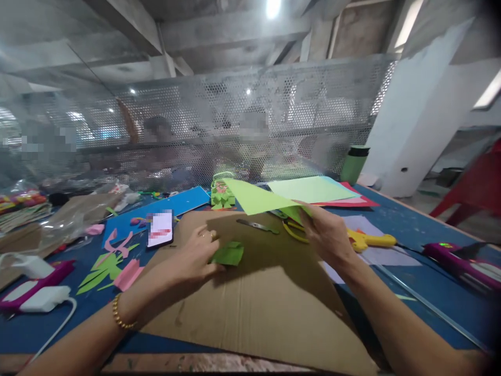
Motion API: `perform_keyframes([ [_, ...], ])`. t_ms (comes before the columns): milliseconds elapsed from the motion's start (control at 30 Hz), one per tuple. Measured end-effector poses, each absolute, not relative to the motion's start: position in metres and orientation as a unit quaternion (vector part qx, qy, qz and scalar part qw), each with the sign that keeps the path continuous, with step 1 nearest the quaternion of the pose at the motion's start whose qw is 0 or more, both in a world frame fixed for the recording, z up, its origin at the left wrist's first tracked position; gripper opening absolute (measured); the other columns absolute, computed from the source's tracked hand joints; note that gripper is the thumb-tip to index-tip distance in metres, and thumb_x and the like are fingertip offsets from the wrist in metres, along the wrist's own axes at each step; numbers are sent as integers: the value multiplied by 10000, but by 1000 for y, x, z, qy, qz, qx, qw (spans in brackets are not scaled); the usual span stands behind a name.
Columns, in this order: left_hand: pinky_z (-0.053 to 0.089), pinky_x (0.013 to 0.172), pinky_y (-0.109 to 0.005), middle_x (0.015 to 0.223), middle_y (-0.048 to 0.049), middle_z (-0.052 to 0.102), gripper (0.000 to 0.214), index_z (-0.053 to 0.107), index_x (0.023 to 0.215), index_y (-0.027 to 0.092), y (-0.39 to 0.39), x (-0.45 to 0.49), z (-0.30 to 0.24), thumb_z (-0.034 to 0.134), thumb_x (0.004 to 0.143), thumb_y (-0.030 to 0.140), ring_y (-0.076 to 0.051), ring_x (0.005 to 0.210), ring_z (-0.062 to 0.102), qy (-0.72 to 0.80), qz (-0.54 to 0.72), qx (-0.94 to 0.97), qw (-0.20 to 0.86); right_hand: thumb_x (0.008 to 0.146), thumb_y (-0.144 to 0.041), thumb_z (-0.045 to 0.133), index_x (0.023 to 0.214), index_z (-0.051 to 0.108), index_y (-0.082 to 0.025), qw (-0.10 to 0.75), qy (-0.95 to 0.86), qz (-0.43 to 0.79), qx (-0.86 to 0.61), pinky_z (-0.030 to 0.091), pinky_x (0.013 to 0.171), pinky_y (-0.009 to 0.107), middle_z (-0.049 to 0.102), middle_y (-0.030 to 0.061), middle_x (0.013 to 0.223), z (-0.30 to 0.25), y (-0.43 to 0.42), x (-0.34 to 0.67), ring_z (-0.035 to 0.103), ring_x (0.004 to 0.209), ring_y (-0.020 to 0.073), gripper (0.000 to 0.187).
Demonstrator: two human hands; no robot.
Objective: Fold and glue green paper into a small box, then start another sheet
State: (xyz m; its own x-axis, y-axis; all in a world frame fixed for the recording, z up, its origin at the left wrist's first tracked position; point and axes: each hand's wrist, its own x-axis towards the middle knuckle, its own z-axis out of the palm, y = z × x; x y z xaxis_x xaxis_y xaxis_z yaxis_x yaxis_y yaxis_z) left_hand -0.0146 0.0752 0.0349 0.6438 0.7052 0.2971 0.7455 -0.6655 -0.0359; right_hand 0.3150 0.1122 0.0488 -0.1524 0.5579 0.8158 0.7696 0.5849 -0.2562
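My left hand (193,258) pinches a small folded green paper piece (229,254) that lies on a brown cardboard sheet (258,308). My right hand (326,235) grips a large light green paper sheet (256,198) by one corner and holds it lifted above the cardboard. Scissors (257,225) lie on the cardboard just past the paper piece.
A phone (160,228), green and pink paper cutouts (111,263) and a white charger (43,297) lie left. A yellow glue gun (368,240), a purple tool (462,261) and a paper stack (313,190) are right. A green bottle (354,163) stands by a mesh screen; people sit behind it.
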Motion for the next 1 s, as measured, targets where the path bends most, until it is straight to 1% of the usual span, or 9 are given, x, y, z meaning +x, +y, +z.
perform_keyframes([
  [100,330,1070,-609,1116,-171,643,512,595,1310,150,83,-22,36,686,844,345,-374,1125,572,-426,-114,-891,110,988,-265,452,1187,712,-191,469,-763,-91,-436,549,717,342,783,94,1008,49,109,322,739,871,254,335],
  [167,306,1071,-636,1135,-172,649,560,534,1399,190,87,-29,38,664,872,328,-373,1113,589,-437,-105,-884,130,985,-242,465,1213,699,-201,456,-784,-72,-416,559,759,348,776,93,1055,53,104,323,736,923,248,329],
  [267,302,1088,-630,1279,-177,633,580,520,1421,249,89,-44,42,683,875,358,-371,1187,587,-441,-86,-882,140,973,-206,480,1266,670,-221,429,-829,-38,-357,550,899,356,748,83,1182,54,93,324,704,1063,223,349],
  [400,321,1098,-638,1511,-230,463,748,459,1473,201,77,-60,48,769,806,339,-425,1383,431,-464,-84,-868,158,895,-128,550,1267,677,-270,357,-901,38,-242,497,1031,441,732,57,1241,37,75,336,607,1248,243,418],
  [533,404,1101,-554,1552,-201,412,638,414,1498,194,47,-54,51,613,893,160,-358,1413,414,-449,-111,-874,145,809,-40,599,1266,686,-332,238,-931,92,-260,368,1123,601,693,48,1317,15,57,354,515,1357,298,549],
  [667,490,1046,-515,1526,-132,457,533,446,1474,307,15,-36,44,431,975,119,-316,1401,444,-377,-92,-917,91,827,40,476,1353,615,-354,152,-932,58,-323,225,1175,669,617,19,1420,8,42,362,424,1434,276,672],
  [767,526,1022,-501,1540,-128,454,534,446,1472,294,-5,-28,37,394,978,101,-312,1404,449,-367,-68,-927,43,820,47,412,1404,569,-322,152,-923,14,-354,287,1152,665,593,30,1447,9,28,364,415,1441,274,708],
  [867,533,1028,-519,1556,-123,446,525,465,1461,281,-23,-26,28,416,965,112,-318,1397,463,-380,-77,-922,13,848,-29,452,1373,599,-275,170,-915,-51,-361,405,1091,627,596,65,1443,9,7,361,470,1400,303,598],
  [1000,522,1053,-539,1587,-130,403,643,375,1530,296,-41,-27,14,613,932,285,-347,1432,416,-366,-89,-926,-29,848,-71,472,1290,661,-231,196,-910,-123,-342,485,1040,562,660,94,1362,10,-26,342,598,1274,302,508],
])
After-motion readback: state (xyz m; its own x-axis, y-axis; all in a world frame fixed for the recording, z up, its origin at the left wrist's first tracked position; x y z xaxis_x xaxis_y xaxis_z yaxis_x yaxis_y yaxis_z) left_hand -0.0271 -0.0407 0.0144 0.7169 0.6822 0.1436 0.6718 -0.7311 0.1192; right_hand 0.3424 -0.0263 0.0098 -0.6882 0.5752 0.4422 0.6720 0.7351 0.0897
